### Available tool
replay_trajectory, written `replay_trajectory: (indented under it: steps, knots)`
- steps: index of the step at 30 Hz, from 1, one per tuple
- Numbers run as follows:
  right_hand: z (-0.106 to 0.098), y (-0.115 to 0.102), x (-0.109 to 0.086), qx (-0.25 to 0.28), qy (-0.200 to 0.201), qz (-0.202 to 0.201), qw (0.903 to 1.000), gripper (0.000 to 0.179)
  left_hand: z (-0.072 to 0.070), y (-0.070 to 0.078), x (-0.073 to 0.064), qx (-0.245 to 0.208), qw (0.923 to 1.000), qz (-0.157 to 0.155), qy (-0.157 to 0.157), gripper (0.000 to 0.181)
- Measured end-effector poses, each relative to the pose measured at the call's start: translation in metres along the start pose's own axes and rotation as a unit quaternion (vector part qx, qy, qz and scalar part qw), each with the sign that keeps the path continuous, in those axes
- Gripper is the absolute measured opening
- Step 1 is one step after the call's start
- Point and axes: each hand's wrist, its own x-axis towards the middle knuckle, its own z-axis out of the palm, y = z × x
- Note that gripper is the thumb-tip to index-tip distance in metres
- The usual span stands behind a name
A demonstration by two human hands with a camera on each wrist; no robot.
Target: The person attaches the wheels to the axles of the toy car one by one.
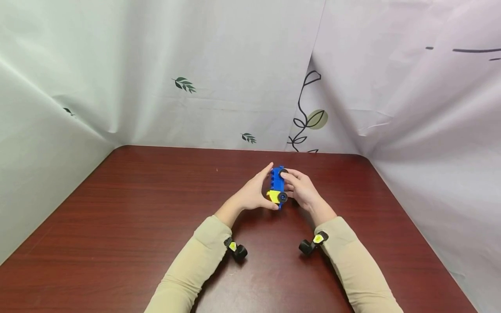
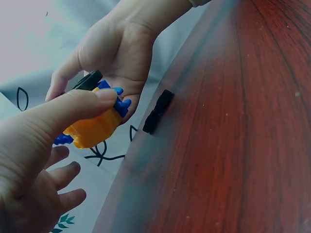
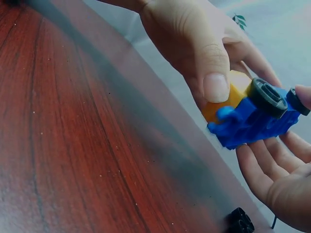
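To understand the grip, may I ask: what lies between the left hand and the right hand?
A blue and yellow toy vehicle is between the left hand and the right hand; both touch it. The head view shows this.

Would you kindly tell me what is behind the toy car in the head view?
The tabletop shows in the gap between the toy car and the left hand. The right hand borders its right side. Whatever is directly behind its body is covered.

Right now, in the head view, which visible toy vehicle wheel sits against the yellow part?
The nearer wheel of the toy vehicle, at its yellow end; the far wheel sits on the blue section, touched by the right hand.
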Motion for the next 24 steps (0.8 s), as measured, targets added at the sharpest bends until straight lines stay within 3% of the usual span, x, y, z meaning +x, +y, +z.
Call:
replay_trajectory:
  steps: [4,10,19,24]
  knots:
    - [0.0001,-0.0013,-0.0006,0.008,-0.001,-0.012,0.9999,0.055,-0.0006,-0.0016,0.0009,-0.010,0.9999,-0.011,-0.003,0.116]
    - [0.0011,-0.0040,-0.0016,0.017,0.005,-0.024,0.9995,0.053,-0.0019,-0.0007,0.0018,-0.069,0.9973,-0.025,0.007,0.105]
    - [-0.0006,-0.0039,-0.0007,-0.019,-0.002,-0.046,0.9987,0.053,-0.0040,-0.0019,0.0035,-0.143,0.9871,-0.054,0.049,0.082]
    - [-0.0012,-0.0033,-0.0006,-0.033,-0.012,-0.070,0.9969,0.052,-0.0041,-0.0029,0.0050,-0.152,0.9804,-0.097,0.079,0.072]
